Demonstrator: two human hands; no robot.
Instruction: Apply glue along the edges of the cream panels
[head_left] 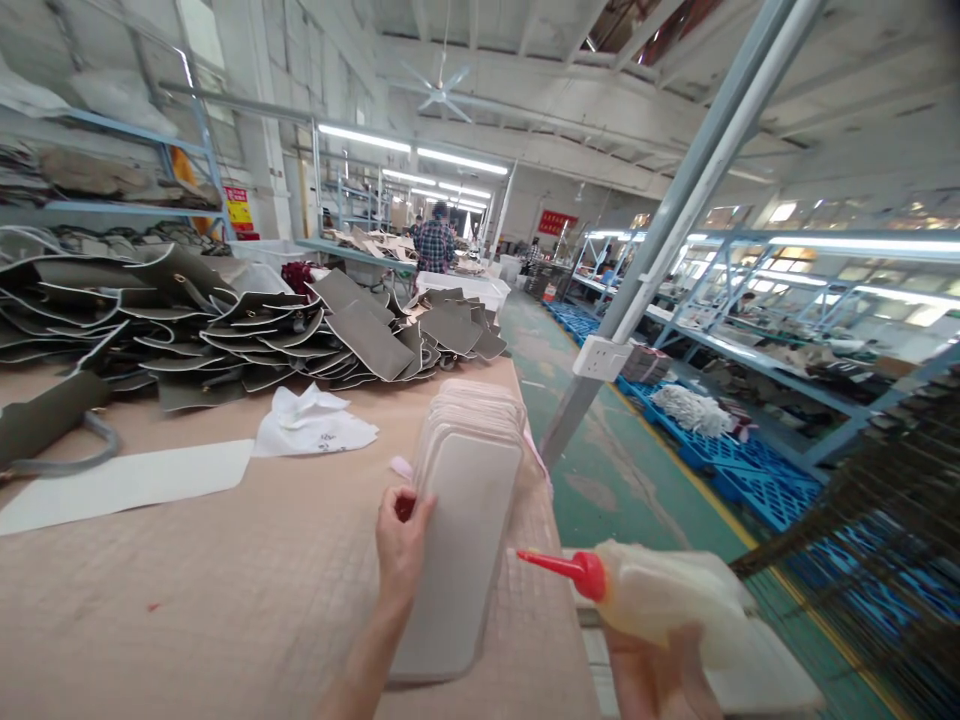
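A stack of pale, round-cornered panels (466, 530) lies fanned near the table's right edge. My left hand (401, 540) is at the left side of the stack, thumb on the top panel's edge and fingers curled; whether it grips a panel is hard to make out. On the right, my right hand (660, 665) holds a translucent glue bottle (667, 590) from below. The bottle lies nearly level, its red nozzle pointing left toward the stack without touching it.
Dark panels (367, 340) are heaped across the back of the brown table (300, 580). A crumpled white sheet (311, 420) and a flat white piece (135, 485) lie at left. A grey post (667, 220) with a socket box rises at right. A person (435, 242) stands far back.
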